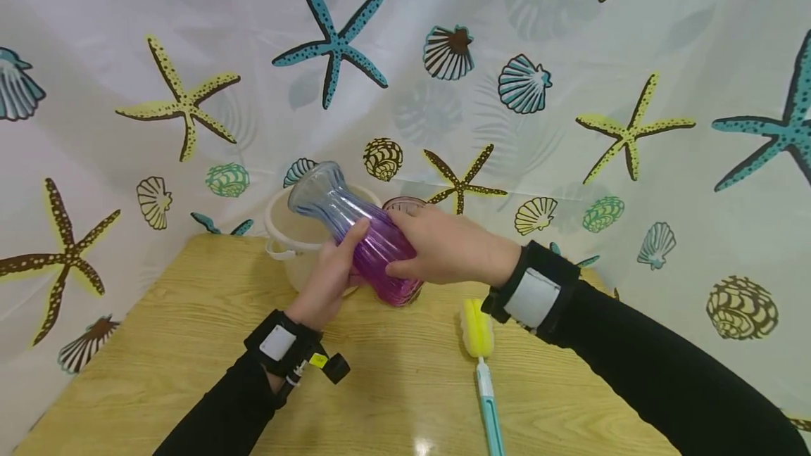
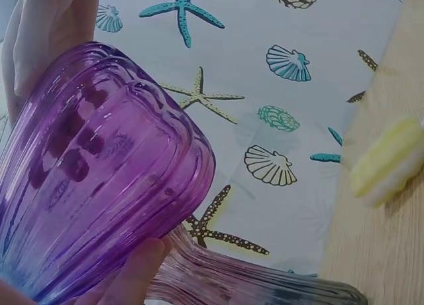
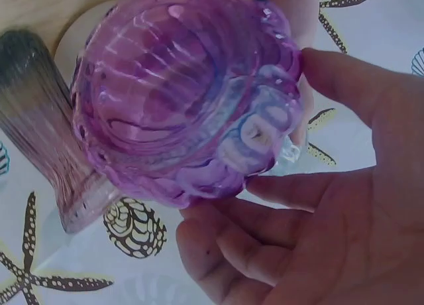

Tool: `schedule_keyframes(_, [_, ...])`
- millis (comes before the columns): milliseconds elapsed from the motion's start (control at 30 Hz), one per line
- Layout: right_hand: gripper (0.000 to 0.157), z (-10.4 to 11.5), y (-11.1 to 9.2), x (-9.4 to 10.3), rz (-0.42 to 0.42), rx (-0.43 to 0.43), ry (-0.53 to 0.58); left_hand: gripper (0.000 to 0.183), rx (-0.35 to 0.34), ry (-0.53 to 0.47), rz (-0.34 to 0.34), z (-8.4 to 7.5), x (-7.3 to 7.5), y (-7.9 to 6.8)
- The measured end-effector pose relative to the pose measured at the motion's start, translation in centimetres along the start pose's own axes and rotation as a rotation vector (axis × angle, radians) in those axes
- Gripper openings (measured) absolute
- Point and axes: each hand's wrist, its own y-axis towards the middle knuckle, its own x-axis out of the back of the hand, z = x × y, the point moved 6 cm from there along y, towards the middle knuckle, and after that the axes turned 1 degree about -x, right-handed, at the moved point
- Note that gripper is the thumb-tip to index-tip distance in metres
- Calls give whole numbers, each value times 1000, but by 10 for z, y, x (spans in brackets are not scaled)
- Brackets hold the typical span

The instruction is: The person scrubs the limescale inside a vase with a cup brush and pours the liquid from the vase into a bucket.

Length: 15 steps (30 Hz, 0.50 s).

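A ribbed glass vase (image 1: 386, 252), blue at the flared mouth and purple at the base, is held tilted with its mouth up and to the left. My left hand (image 1: 329, 273) grips its side, thumb laid along the glass. From the right, my right hand (image 1: 437, 245) holds the purple lower part near the base. In the right wrist view, fingers and thumb are at the rim of the vase's thick scalloped bottom (image 3: 192, 106). Behind the mouth and neck, from the head view, stands a white bucket (image 1: 296, 264) with side handles.
A second ribbed vase (image 3: 40, 113), pinkish and grey, stands behind the held one. A brush with a yellow and white sponge head (image 1: 476, 329) and teal handle lies on the wooden table (image 1: 393, 385). A curtain (image 1: 405, 125) printed with starfish and shells hangs behind.
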Motion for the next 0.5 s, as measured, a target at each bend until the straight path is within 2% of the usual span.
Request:
schedule_keyframes(133, [61,-4,9,12,40,16,34,61,50,-89,21,1,-3,7])
schedule_keyframes(300, [56,-8,20,23,130,1,67,66,91,-188,86,1,-9,13])
schedule_keyframes(500, [65,-10,32,37,217,-46,92,71,108,-290,100,1,-12,18])
